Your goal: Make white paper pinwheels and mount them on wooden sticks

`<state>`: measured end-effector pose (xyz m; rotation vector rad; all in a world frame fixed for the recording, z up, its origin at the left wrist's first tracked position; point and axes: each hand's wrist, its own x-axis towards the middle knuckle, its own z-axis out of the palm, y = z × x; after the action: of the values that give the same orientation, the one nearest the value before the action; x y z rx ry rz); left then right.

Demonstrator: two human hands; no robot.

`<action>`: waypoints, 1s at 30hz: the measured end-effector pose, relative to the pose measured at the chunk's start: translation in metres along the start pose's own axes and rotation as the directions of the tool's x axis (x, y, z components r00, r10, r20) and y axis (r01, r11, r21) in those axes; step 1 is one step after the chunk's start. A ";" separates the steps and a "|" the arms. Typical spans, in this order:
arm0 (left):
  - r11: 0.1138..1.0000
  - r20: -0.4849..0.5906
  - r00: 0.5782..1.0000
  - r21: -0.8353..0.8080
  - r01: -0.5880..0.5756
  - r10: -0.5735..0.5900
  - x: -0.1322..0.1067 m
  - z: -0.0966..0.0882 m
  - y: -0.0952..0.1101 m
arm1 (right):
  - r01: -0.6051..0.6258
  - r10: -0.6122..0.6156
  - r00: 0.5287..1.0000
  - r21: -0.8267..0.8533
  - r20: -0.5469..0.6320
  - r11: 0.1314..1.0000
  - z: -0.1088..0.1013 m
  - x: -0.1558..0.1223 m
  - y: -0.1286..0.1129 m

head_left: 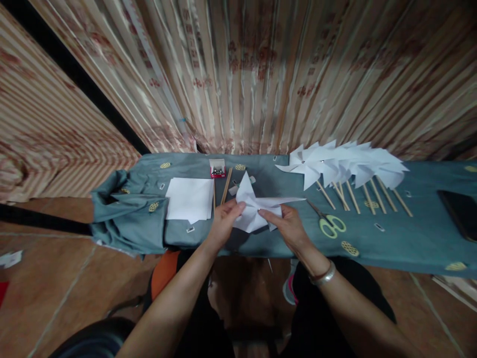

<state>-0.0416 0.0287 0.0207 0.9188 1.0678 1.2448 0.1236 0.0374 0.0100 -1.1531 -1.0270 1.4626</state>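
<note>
Both hands hold a white paper pinwheel piece (253, 206) over the near edge of a teal cloth-covered table (410, 238). My left hand (223, 221) pinches its left side, fingers closed on the paper. My right hand (288, 226), with a silver bangle on the wrist, grips the right side, its thumb on top. The paper's folded points stick up and to the right. Two wooden sticks (225, 186) lie just behind the paper.
A stack of white sheets (190, 199) lies left of my hands. A small red box of pins (217, 170) sits behind. Green-handled scissors (330, 221) lie to the right, and beyond them several finished white pinwheels on sticks (346, 166). A dark object (460, 211) lies far right.
</note>
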 end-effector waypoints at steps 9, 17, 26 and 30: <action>0.786 -0.159 0.929 0.592 -0.181 0.333 0.048 -0.046 -0.003 | -0.013 0.013 1.000 -0.013 0.010 1.000 -0.008 -0.003 -0.001; 0.180 0.037 0.961 0.980 -0.089 0.274 0.062 -0.055 -0.009 | -0.011 0.014 0.999 -0.056 0.052 0.998 -0.012 -0.005 0.002; -0.002 0.036 0.967 0.999 -0.037 0.254 0.061 -0.046 -0.005 | -0.018 0.021 0.998 -0.064 0.055 0.998 -0.017 -0.007 0.001; 0.073 0.025 0.956 0.996 -0.049 0.293 0.063 -0.052 -0.007 | -0.011 0.013 0.998 -0.045 0.057 0.999 -0.017 -0.007 -0.001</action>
<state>-0.0895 0.0892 -0.0078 2.0819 2.1174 0.5638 0.1414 0.0313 0.0092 -1.1562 -1.0990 1.4964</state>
